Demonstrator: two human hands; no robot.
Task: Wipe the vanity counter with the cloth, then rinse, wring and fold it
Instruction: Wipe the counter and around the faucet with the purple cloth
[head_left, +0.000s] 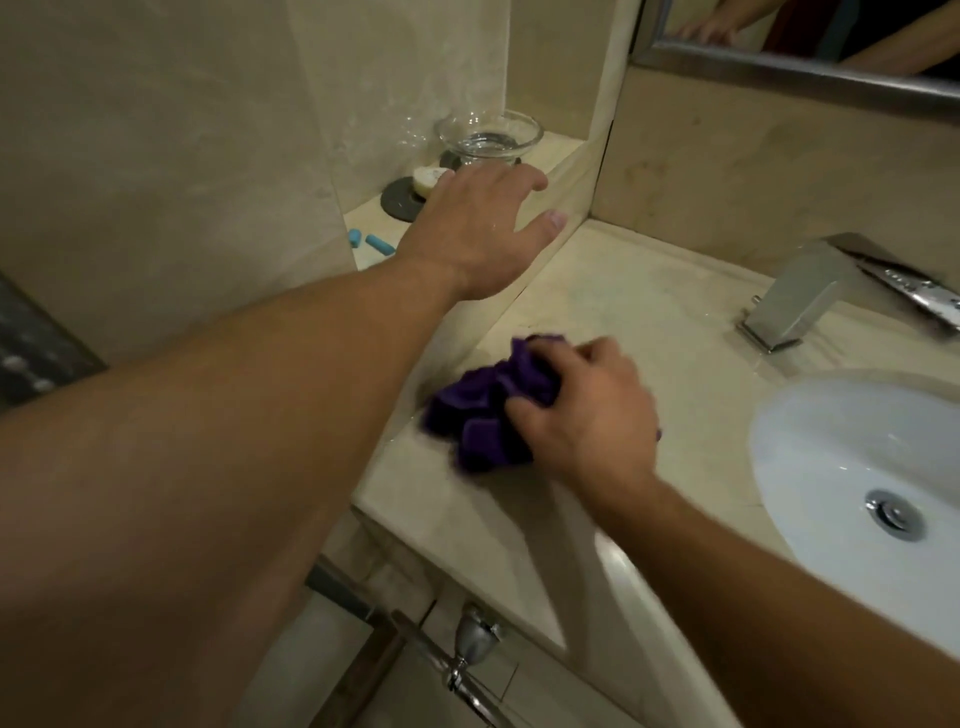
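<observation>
Closest to me is my left forearm (208, 441), running up to my left hand (478, 228), whose fingers lie spread and loose against the raised ledge (563, 150), holding nothing. I judge I'm in the wiping step: my right hand (587, 410) grips the purple cloth (483, 410), bunched on the counter (649, 301) near its front left corner. My fingers curl over the wad's right side, with most of the cloth spilling out to their left (rinsing, wringing and folding all look undone; the sink (831, 441) is off to the right).
</observation>
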